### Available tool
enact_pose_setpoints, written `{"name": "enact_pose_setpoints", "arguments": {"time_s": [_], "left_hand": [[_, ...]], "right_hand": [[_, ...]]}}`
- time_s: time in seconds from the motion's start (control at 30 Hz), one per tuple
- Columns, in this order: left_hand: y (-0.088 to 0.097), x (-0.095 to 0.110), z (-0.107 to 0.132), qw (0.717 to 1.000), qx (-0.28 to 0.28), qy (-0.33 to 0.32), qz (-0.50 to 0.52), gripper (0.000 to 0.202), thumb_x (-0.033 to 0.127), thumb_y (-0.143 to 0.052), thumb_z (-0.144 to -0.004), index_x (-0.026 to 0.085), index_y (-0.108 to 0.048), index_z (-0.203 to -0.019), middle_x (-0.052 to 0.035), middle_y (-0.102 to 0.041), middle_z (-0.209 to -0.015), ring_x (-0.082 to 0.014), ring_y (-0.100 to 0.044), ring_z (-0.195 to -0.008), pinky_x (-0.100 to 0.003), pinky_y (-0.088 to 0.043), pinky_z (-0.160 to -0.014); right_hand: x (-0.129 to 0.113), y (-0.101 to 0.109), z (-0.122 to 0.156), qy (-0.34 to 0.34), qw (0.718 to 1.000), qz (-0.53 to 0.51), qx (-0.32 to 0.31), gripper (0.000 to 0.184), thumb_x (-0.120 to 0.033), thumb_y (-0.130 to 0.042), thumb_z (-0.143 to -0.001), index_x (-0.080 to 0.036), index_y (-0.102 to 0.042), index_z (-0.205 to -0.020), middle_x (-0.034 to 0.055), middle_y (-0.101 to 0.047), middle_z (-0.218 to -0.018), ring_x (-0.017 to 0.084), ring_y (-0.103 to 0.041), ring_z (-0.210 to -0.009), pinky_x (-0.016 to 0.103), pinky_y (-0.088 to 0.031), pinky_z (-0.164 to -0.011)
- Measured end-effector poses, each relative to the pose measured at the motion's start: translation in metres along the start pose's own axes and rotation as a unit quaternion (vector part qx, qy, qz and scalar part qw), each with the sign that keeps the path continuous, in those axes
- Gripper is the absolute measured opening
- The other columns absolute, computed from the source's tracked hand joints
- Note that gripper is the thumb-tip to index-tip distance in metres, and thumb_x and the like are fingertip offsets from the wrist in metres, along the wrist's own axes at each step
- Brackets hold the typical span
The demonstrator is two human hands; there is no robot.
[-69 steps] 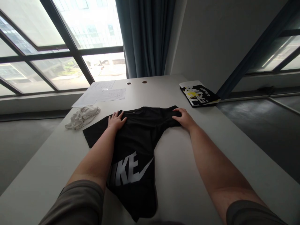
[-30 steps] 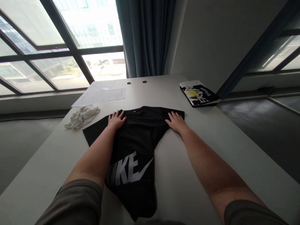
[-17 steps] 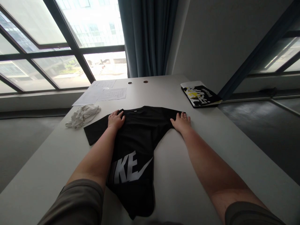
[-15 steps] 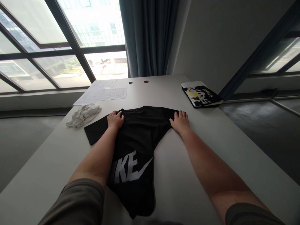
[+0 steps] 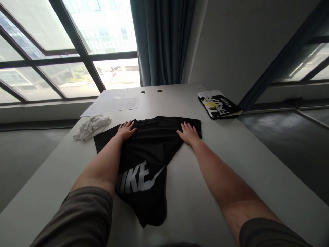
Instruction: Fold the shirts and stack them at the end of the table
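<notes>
**Shirt:** black T-shirt (image 5: 151,144) lying flat on the table, centre of the frame, collar toward the far side, body narrowing toward the lower middle. A white NIKE print (image 5: 135,180) with a swoosh sits on its lower part.

**Left hand:** left hand (image 5: 125,131) pressed flat on the shirt at upper left, just below the shoulder seam area. Fingers spread and open, holding nothing in a grip.

**Right hand:** right hand (image 5: 189,134) resting palm-down on the shirt at upper right, near the sleeve edge. Fingers spread and open, no grip.

**Sleeves:** dark grey sleeves (image 5: 77,216) cover both upper arms, lower corners.

**Table:** pale table (image 5: 195,195) under everything.

**Nearby:** crumpled white cloth (image 5: 91,127) just beside the shirt, left. Loose printed papers (image 5: 110,106) farther up. Black-and-yellow magazine (image 5: 218,104) at the far right corner of the table.

**Behind:** blue curtain (image 5: 161,37) between large windows (image 5: 69,44), upper frame.
</notes>
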State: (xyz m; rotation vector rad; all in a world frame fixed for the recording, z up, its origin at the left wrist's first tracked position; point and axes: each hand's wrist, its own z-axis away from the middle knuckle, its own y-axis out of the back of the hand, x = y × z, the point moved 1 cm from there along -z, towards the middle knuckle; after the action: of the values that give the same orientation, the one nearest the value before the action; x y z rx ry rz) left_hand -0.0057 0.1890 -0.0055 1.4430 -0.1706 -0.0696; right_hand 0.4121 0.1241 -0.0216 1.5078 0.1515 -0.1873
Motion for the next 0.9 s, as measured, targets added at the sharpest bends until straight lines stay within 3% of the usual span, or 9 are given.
{"name": "enact_pose_setpoints", "arguments": {"time_s": [0.1, 0.2, 0.4, 0.5, 0.67, 0.8, 0.9], "left_hand": [[0.006, 0.002, 0.015, 0.999, 0.042, -0.021, -0.011, 0.067, 0.055, -0.027, -0.105, 0.03, -0.027, -0.167, 0.0006, -0.01, -0.177, -0.0255, -0.007, -0.164, -0.05, -0.012, -0.134], [0.002, 0.007, 0.057, 0.993, 0.116, -0.01, -0.011, 0.062, 0.05, -0.024, -0.106, 0.033, -0.03, -0.166, 0.0027, -0.011, -0.176, -0.0237, -0.009, -0.164, -0.05, -0.013, -0.134], [-0.03, -0.011, 0.181, 0.999, 0.048, 0.012, -0.016, 0.062, 0.054, -0.031, -0.105, 0.039, -0.027, -0.166, 0.0039, -0.016, -0.175, -0.027, -0.009, -0.164, -0.057, -0.014, -0.133], [-0.03, -0.016, 0.213, 0.997, 0.057, 0.041, -0.013, 0.062, 0.052, -0.033, -0.106, 0.033, -0.031, -0.165, -0.0013, -0.019, -0.175, -0.0302, -0.014, -0.163, -0.062, -0.017, -0.131], [-0.019, -0.008, 0.2, 0.994, 0.081, 0.072, 0.015, 0.065, 0.049, -0.038, -0.105, 0.029, -0.029, -0.166, -0.0053, -0.029, -0.172, -0.0294, -0.024, -0.16, -0.062, -0.02, -0.13], [-0.018, 0.001, 0.174, 0.995, 0.093, 0.045, 0.018, 0.062, 0.047, -0.041, -0.104, 0.027, -0.038, -0.162, -0.0066, -0.031, -0.171, -0.0308, -0.026, -0.16, -0.062, -0.019, -0.13], [-0.018, 0.001, 0.156, 0.996, 0.086, 0.023, 0.025, 0.063, 0.049, -0.04, -0.104, 0.027, -0.036, -0.163, -0.0056, -0.029, -0.172, -0.0302, -0.023, -0.16, -0.061, -0.018, -0.13]], "right_hand": [[0.001, 0.0, -0.001, -0.013, 1.0, 0.001, -0.008, 0.079, -0.061, -0.029, -0.105, -0.014, -0.024, -0.168, 0.0104, -0.013, -0.175, 0.03, -0.012, -0.162, 0.053, -0.01, -0.131], [0.004, -0.002, -0.002, -0.021, 1.0, -0.001, -0.011, 0.08, -0.061, -0.03, -0.104, -0.013, -0.023, -0.168, 0.0108, -0.012, -0.175, 0.029, -0.011, -0.162, 0.053, -0.009, -0.131], [0.018, -0.002, -0.004, -0.033, 0.999, 0.003, -0.012, 0.08, -0.062, -0.029, -0.104, -0.014, -0.022, -0.169, 0.0107, -0.012, -0.175, 0.03, -0.011, -0.162, 0.054, -0.01, -0.131], [0.022, -0.001, -0.004, -0.037, 0.999, 0.019, -0.017, 0.082, -0.062, -0.028, -0.104, -0.011, -0.021, -0.169, 0.0103, -0.011, -0.175, 0.029, -0.012, -0.162, 0.052, -0.011, -0.131], [0.035, -0.002, -0.001, -0.053, 0.998, 0.021, -0.018, 0.083, -0.065, -0.028, -0.104, -0.013, -0.022, -0.169, 0.0105, -0.01, -0.175, 0.03, -0.011, -0.162, 0.053, -0.012, -0.131], [0.055, -0.001, 0.001, -0.077, 0.997, 0.019, -0.017, 0.084, -0.066, -0.029, -0.104, -0.013, -0.021, -0.169, 0.011, -0.011, -0.175, 0.031, -0.012, -0.162, 0.053, -0.013, -0.131], [0.065, -0.001, -0.006, -0.087, 0.996, 0.011, 0.001, 0.082, -0.064, -0.031, -0.104, -0.014, -0.024, -0.168, 0.013, -0.014, -0.175, 0.032, -0.014, -0.161, 0.056, -0.013, -0.13]]}}
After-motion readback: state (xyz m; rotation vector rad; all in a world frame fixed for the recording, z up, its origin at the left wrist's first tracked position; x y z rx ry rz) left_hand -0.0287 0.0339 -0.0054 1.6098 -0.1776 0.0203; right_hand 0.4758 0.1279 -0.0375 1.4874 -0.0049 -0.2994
